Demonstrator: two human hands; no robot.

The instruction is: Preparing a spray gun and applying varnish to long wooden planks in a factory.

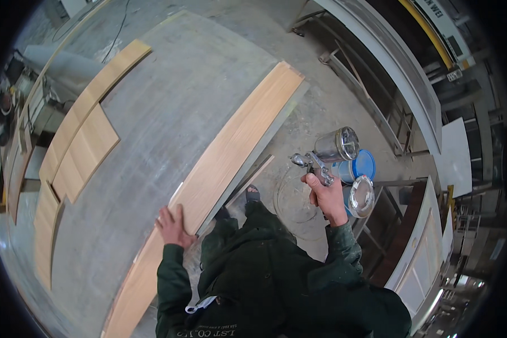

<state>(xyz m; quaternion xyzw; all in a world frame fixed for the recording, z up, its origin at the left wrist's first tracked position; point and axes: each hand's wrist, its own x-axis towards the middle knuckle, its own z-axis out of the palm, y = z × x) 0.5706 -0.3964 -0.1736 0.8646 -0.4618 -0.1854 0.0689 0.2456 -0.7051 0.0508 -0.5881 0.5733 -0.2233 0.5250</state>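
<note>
A long, pale wooden board (231, 143) lies along the near edge of a grey worktable (169, 107). My left hand (173, 226) rests on this board with its fingers spread. To the right, my right hand (327, 198) is wrapped round the grip of a metal spray gun (310, 163), held up off the table's near side. A silvery cup (337, 145) sits at the gun's upper end, and its nozzle points left toward the board. Part of the grip is hidden by my fingers.
More wooden pieces (87, 149) lie at the table's far left. Beyond my right hand, a blue-lidded bucket (361, 166) and a shiny round tin (360, 197) stand close together. A metal rack (372, 107) stands at the right, and panels (417, 265) lean at lower right. Hose loops (290, 197) lie on the floor.
</note>
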